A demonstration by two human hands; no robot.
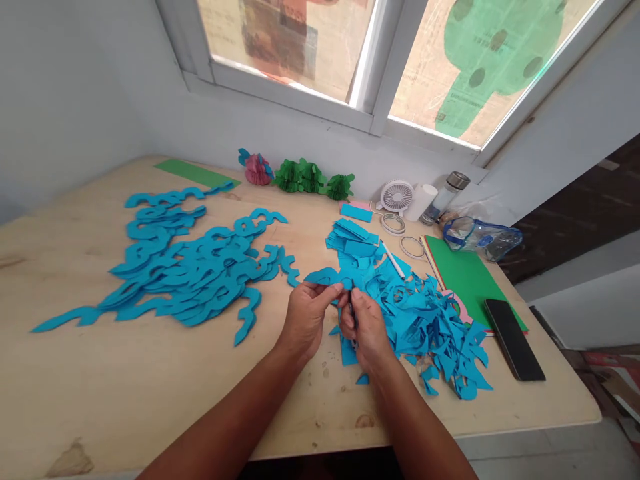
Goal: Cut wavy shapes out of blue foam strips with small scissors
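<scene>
My left hand (306, 313) pinches a curved piece of blue paper (324, 276) just above the wooden table (75, 373). My right hand (367, 328) is closed round a dark slim tool, probably scissors (351, 308), whose tip meets the paper. A big spread of finished blue curly cut-outs (193, 267) lies to the left. Directly right of my hands sits a heap of blue scraps (430, 327), and behind it a stack of uncut blue rectangles (353, 239) with a white pen (393, 260) on top.
Green paper sheets (463, 273) and a black phone (514, 339) lie at the right edge. Along the wall stand paper flowers (300, 177), a small white fan (397, 197), a bottle (447, 193), tape rings (393, 223) and a clear pouch (480, 237).
</scene>
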